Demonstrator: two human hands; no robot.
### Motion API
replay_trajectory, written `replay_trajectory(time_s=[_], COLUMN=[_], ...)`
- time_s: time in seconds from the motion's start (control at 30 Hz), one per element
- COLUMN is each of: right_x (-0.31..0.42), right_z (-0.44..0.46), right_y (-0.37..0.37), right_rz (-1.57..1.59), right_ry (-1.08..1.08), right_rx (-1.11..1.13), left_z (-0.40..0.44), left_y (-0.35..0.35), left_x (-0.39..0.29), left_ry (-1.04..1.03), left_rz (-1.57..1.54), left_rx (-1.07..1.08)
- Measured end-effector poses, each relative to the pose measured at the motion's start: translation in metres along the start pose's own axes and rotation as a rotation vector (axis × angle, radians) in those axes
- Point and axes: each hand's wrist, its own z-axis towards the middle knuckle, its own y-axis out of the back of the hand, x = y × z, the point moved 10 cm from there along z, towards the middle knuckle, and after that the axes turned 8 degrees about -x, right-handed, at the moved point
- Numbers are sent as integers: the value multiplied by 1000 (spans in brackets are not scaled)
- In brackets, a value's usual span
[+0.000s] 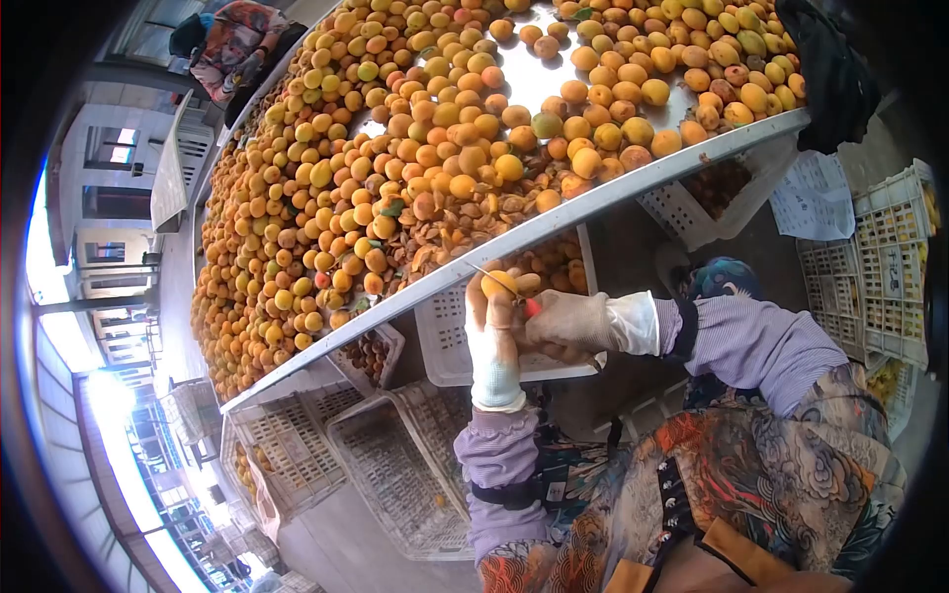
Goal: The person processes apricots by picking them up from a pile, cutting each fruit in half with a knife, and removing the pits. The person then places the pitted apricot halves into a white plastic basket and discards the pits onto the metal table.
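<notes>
My left hand [491,346], in a white glove, has its fingers closed around an orange-yellow apricot [499,285] near the edge of a metal table [554,219]. Close beside it, my gloved right hand [568,321] grips a small red-handled knife [533,307]. A thin metal tip pokes out beyond the apricot; the rest of the blade is hidden. Below both hands sits a white crate [445,341] with apricot pieces inside. Whole apricots [336,188] cover much of the tabletop, and a pile of split, brownish apricot pieces [450,229] lies along its near edge.
Plastic crates [381,474] stand on the floor at lower left. Stacked crates [890,262] with fruit are at right. Dark cloth [830,74] hangs over the table's corner. Another person [235,49] works at the far side of the table.
</notes>
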Motion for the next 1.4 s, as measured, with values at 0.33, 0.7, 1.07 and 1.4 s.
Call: replay_trajectory(time_s=[0.33, 0.7, 1.07, 1.4], right_x=[-10, -13, -12, 36], right_z=[13, 14, 11, 7], right_y=[2, -1, -20, -16], right_rz=[-138, 1, 74, -114], right_ry=[8, -26, -24, 466], right_rx=[-8, 22, 230, -83], left_z=[8, 9, 8, 11], left_y=[9, 5, 9, 39], left_x=[37, 15, 36, 16], left_ry=[159, 32, 233, 15], left_rz=[-38, 91, -150, -148], left_rx=[16, -40, 33, -130])
